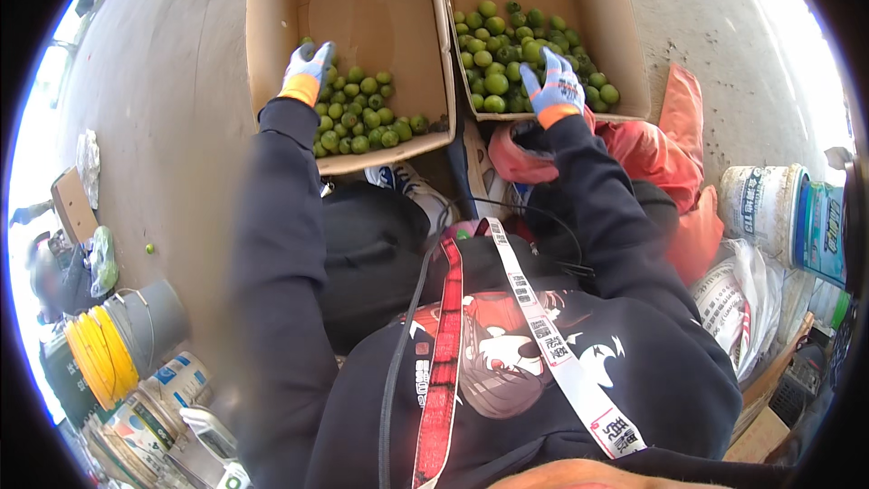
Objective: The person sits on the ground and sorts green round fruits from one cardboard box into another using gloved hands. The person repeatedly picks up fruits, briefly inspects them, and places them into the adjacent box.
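Observation:
Two open cardboard boxes lie before me, a left box (380,13) and a right box (614,27). Small round green fruits (370,86), probably citrus, are gathered at the near end of the left one. More green fruits (495,83) lie heaped in the right one. My left hand (305,73), in a light blue knitted glove with an orange cuff, is over the fruits by the left box's left wall, thumb apart from the fingers. In a matching glove, my right hand (555,87) reaches over the right heap, fingers spread. Nothing shows in either grasp.
Red cloth (652,149) lies against the right box's near side. White buckets (760,207) and plastic bags (740,312) stand right. On the left are a grey bucket with a yellow coil (102,356), other containers (180,377) and one loose green fruit (150,248) on the concrete floor.

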